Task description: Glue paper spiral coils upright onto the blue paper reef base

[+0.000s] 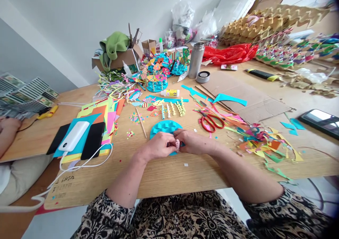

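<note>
Pc, pinkish, btwn L hand & R hand, blue disc below

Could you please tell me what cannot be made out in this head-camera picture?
In the head view:
Pale pink piece: shape, mostly covered by left hand and right hand.
Blue disc: near part, mostly hidden by both hands.
Rightmost phone: cut off by right edge.
Yellow-labelled glue bottle: print too small.
Co-worker's arm: cut off by left edge.
</note>
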The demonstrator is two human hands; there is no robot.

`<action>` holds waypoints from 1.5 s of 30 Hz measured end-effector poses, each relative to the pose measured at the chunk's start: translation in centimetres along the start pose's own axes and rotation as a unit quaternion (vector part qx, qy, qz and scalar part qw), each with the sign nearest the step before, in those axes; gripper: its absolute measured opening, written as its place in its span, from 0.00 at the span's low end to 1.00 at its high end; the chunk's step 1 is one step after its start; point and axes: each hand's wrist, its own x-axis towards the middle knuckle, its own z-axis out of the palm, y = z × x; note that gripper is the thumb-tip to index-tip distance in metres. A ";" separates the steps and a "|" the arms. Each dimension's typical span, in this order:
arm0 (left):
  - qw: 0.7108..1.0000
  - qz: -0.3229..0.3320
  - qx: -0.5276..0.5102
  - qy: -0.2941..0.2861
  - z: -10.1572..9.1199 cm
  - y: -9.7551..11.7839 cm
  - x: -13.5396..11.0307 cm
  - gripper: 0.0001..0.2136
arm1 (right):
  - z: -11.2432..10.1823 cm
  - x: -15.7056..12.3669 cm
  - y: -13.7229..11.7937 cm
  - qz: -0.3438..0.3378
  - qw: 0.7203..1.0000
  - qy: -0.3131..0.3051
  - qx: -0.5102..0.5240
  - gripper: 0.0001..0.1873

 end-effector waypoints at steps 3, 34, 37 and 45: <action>1.000 -0.019 -0.011 -0.006 -0.1 0.1 0.0 0.05 | 0.0 0.0 0.1 -0.007 1.000 0.008 0.001 0.04; 0.997 -0.047 -0.035 -0.055 -1.1 -0.9 -0.3 0.09 | -2.3 -0.9 -2.4 -0.013 0.993 0.058 0.103 0.11; 0.995 -0.063 -0.057 -0.059 -0.7 -0.9 -0.2 0.08 | -2.3 -1.0 -2.2 -0.009 0.993 0.052 0.108 0.08; 0.994 -0.046 -0.088 -0.041 -0.2 -1.2 -0.1 0.07 | -2.5 -1.2 -2.4 0.004 0.991 0.061 0.115 0.09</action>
